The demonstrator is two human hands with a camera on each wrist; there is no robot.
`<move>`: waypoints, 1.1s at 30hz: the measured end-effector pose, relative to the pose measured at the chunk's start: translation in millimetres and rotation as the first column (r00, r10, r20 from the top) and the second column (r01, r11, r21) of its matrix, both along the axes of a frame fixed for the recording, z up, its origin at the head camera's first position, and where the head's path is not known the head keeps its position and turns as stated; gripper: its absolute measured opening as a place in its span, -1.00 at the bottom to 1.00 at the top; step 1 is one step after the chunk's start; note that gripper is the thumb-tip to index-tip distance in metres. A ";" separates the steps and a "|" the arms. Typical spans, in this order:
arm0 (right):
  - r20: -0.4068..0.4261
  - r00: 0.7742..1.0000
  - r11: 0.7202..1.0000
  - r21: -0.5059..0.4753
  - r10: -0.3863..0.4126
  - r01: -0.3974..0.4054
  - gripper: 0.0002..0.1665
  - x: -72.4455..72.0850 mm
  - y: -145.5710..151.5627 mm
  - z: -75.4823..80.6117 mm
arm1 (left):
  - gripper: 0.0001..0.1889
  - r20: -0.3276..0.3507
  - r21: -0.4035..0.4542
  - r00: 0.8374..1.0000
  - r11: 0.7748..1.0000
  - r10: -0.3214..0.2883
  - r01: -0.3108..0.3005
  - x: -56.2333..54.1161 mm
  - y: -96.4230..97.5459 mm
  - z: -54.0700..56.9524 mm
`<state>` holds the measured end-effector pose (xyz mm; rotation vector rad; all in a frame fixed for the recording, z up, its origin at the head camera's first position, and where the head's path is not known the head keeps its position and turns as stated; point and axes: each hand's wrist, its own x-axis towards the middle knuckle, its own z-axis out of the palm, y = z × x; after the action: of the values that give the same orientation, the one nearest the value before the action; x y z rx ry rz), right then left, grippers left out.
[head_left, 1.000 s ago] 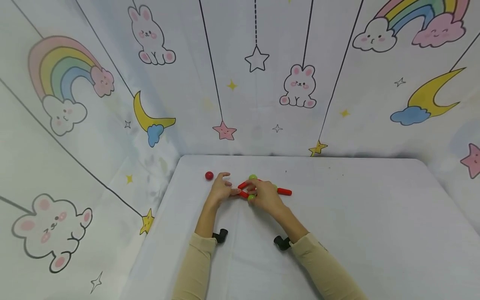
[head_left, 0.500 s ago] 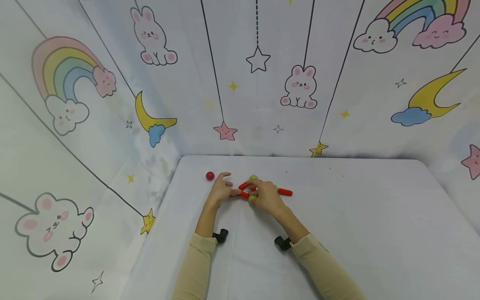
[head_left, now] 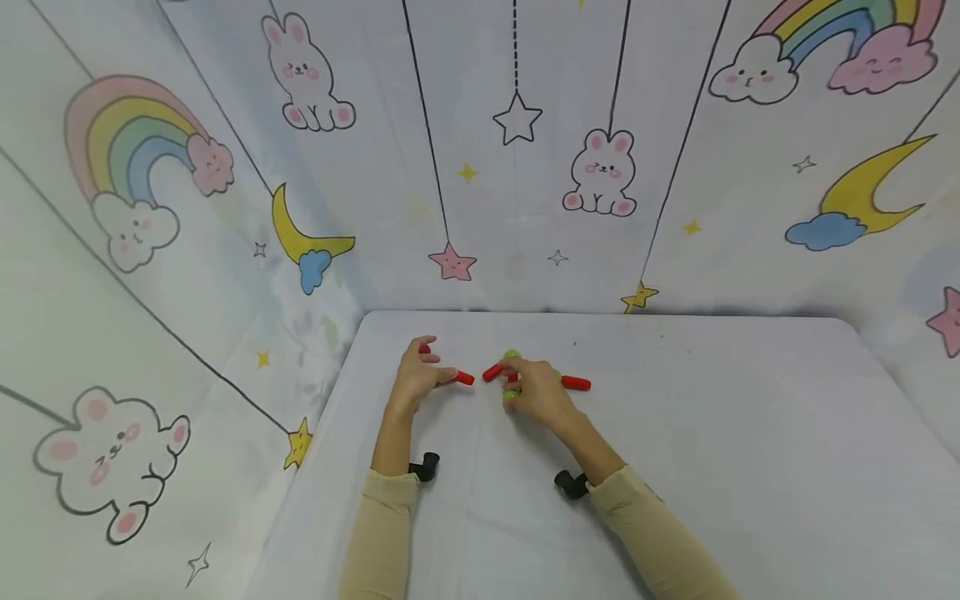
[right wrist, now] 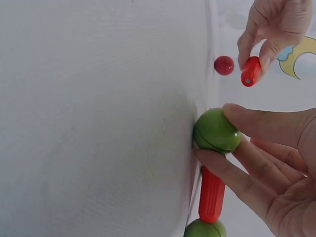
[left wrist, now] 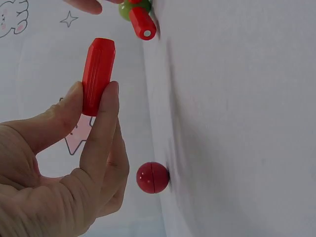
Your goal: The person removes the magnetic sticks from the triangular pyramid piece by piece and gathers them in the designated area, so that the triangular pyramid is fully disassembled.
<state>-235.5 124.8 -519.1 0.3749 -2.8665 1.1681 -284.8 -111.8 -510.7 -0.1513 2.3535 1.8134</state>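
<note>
In the head view my left hand (head_left: 415,375) pinches a loose red rod (left wrist: 98,76) between thumb and fingers, raised off the table in the left wrist view. My right hand (head_left: 542,392) pinches a green ball (right wrist: 216,131) resting at the table surface. That ball belongs to a group of green balls and red rods; one rod (right wrist: 212,195) runs from near it to another green ball (right wrist: 205,230). A rod with a pale disc on its free end (left wrist: 143,24) sticks out towards my left hand. My right fingers hide part of the group in the head view.
A loose red ball (left wrist: 152,177) lies on the white table (head_left: 712,450), near my left fingers. To the right of my right hand another red rod (head_left: 576,383) extends from the group. A cloth wall with cartoon prints (head_left: 517,208) stands behind the table.
My left hand has moved left with the red rod, which has come away from the group. My right hand stays at the green ball, shifted very slightly right.
</note>
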 end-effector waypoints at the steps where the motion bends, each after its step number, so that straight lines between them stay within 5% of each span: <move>1: -0.003 1.000 1.000 0.004 0.001 -0.001 -0.34 -0.2 -0.1 0.2 | -0.11 -0.003 -0.005 1.000 1.000 -0.002 0.002 -0.1 -2.8 1.6; 15: 0.027 1.000 1.000 -0.007 -0.003 0.003 -0.34 0.9 1.3 -0.6 | -0.17 0.035 0.072 0.998 0.995 0.061 -0.064 -7.1 -29.0 5.5; 33: 0.005 0.999 0.998 -0.039 0.045 -0.044 -0.37 1.2 3.9 -1.1 | -0.25 0.081 -0.021 0.991 0.994 0.110 -0.109 -21.2 -60.9 -6.2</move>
<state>-234.2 128.7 -520.2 0.4369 -2.8503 1.2315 -306.0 -172.7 -517.0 -0.3568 2.3464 1.7992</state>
